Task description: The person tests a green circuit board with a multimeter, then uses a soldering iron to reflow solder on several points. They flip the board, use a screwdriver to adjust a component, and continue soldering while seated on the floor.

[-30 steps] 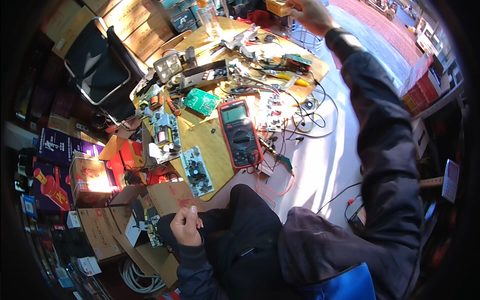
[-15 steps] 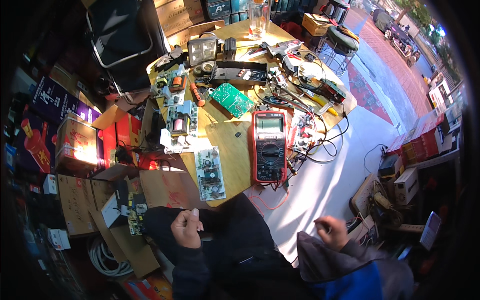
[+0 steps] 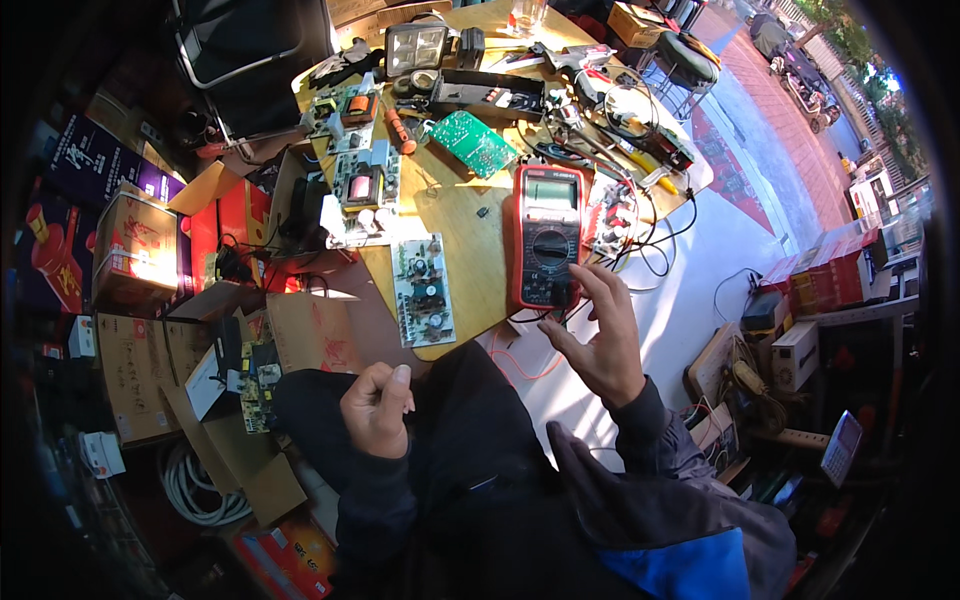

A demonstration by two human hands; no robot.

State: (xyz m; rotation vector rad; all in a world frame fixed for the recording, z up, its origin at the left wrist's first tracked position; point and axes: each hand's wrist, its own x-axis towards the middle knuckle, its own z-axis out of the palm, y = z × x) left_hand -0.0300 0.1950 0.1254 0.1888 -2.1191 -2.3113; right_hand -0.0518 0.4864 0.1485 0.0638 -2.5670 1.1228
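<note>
A red and black digital multimeter (image 3: 549,215) lies face up at the near right part of the wooden table, dial in the middle and leads at its lower end. My right hand (image 3: 612,345) reaches to its lower right corner, thumb and fingers apart with nothing held; whether a fingertip touches the case I cannot tell. Over my lap, my left hand (image 3: 378,412) is closed, thumb laid over curled fingers; anything inside is hidden. A pale circuit board with several components (image 3: 423,290) sits on the near table edge, left of the multimeter. Farther back lies a green circuit board (image 3: 474,143).
More boards with coils (image 3: 362,188) line the table's left side. A black tray-like housing (image 3: 487,95), a heat-gun-shaped tool (image 3: 580,58) and tangled cables lie behind. Opened cardboard boxes (image 3: 135,375) crowd the left; a stool (image 3: 688,58) stands beyond the table.
My right hand has moved up and left from beside my lap to the multimeter, its curled fingers opening. The left hand stays closed. The view has shifted, so the table sits higher.
</note>
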